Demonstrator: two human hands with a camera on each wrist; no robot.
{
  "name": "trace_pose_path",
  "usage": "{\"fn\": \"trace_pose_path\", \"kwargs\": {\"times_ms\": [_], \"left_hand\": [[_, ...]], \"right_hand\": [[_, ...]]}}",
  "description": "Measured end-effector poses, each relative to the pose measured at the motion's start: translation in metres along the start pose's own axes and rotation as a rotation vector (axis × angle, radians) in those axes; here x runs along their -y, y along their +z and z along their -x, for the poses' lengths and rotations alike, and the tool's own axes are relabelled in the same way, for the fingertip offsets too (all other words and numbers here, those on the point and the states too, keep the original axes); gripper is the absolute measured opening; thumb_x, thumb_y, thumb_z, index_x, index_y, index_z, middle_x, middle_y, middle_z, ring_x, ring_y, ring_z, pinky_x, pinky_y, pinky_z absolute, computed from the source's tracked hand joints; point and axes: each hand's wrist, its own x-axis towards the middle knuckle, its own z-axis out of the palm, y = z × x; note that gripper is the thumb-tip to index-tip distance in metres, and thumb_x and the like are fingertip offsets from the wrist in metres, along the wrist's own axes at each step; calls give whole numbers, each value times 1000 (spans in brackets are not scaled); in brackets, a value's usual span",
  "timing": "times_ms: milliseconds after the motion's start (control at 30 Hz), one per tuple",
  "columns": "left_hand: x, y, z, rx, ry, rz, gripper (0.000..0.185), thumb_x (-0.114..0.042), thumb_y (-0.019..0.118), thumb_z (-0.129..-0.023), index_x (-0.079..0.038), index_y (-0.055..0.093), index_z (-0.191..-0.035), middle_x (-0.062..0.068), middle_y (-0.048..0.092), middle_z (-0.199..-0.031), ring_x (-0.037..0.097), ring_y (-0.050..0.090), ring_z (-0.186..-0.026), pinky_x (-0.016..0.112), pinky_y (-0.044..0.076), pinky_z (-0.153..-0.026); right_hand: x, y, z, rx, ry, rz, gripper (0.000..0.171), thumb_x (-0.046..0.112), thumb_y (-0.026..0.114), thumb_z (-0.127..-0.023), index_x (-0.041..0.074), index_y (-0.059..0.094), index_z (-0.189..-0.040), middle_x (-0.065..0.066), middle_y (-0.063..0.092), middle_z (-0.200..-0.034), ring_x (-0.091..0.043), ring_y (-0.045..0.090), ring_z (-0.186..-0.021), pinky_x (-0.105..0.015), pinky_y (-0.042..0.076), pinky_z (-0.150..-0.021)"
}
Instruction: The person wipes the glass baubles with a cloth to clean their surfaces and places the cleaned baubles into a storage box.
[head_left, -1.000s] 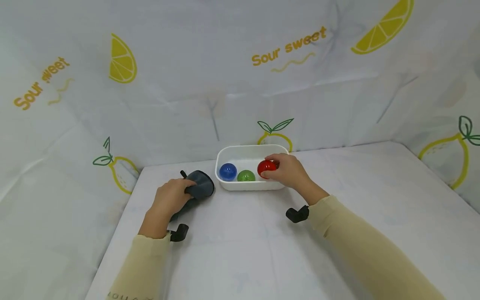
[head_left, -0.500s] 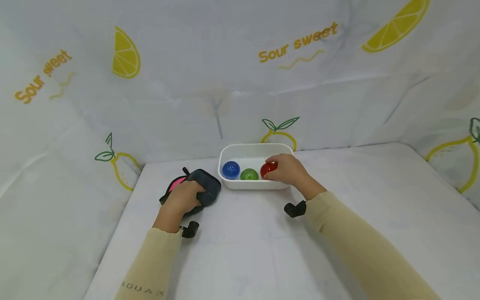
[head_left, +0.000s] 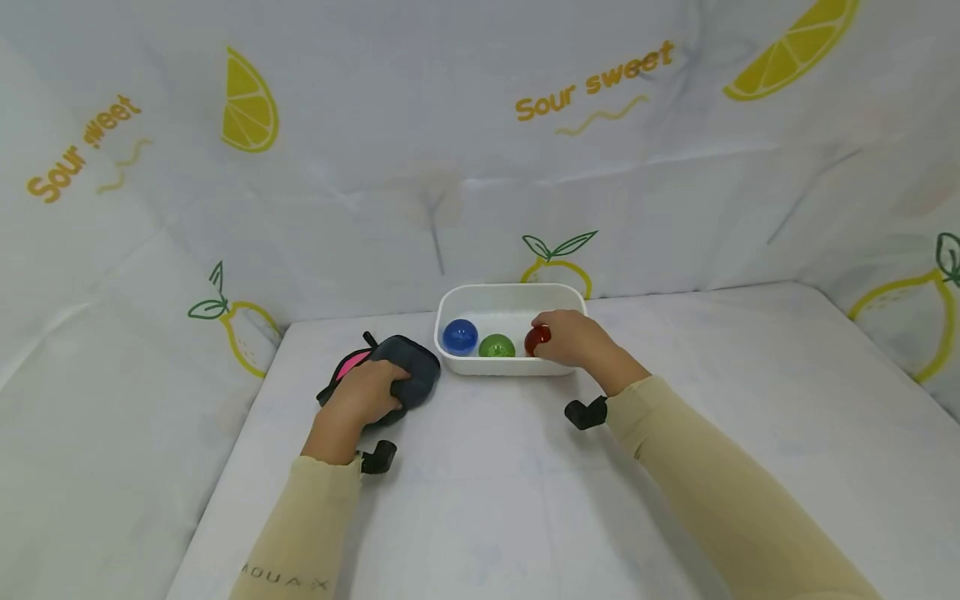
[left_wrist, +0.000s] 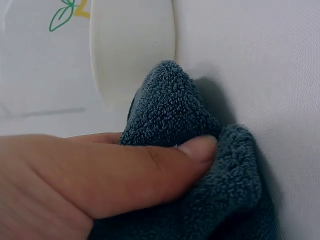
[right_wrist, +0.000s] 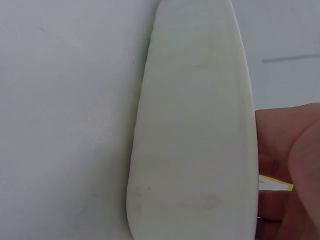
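My left hand (head_left: 358, 396) pinches a dark blue-grey terry cloth (head_left: 418, 360), which lies bunched on the table left of a white tray (head_left: 502, 367). A pink patch and a black loop show at the cloth's far left. In the left wrist view the thumb (left_wrist: 150, 170) presses into a fold of the pile. My right hand (head_left: 573, 337) reaches over the tray's near right rim, fingers around a shiny red ball (head_left: 533, 340) inside. Left of it in the tray are a green ball (head_left: 497, 346) and a blue ball (head_left: 460, 337). The tray wall hides the red ball in the right wrist view.
A white cloth with lemon prints and lettering hangs behind the table (head_left: 480, 500) and at its sides. The tray stands close to this backdrop (head_left: 360, 208). Black wrist mounts (head_left: 378, 457) stick out from both sleeves.
The left hand has shifted slightly right with the cloth, which now lies flatter and shows its pink patch. The right hand and red ball have sunk a little lower in the tray.
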Motion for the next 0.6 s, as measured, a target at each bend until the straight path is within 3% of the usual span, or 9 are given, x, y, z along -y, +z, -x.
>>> {"fn": "trace_pose_path", "kwargs": {"times_ms": [200,400,600], "left_hand": [[5,-4,-3,42,-9,39,56,-26,78,-84,-13,60,-136,14,56,-140,39,44,-136,59,38,-108],[8,-10,-7,84,-42,82,63,-42,67,-92,-12,49,-145,15,47,-149,39,38,-140,60,34,-110],[4,-15,-10,10,-28,78,65,-49,56,-97,-11,44,-148,15,46,-150,37,42,-138,57,36,-110]], "right_hand": [[-4,-6,2,-34,-14,-32,47,19,55,-90,6,57,-136,-16,58,-135,-34,53,-122,-51,46,-100],[-14,-9,4,-81,-31,-61,45,24,56,-94,6,56,-136,-18,55,-138,-37,48,-129,-55,42,-105],[-27,-6,15,-192,-50,-43,50,35,58,-98,7,54,-139,-19,50,-143,-39,38,-138,-56,34,-112]]}}
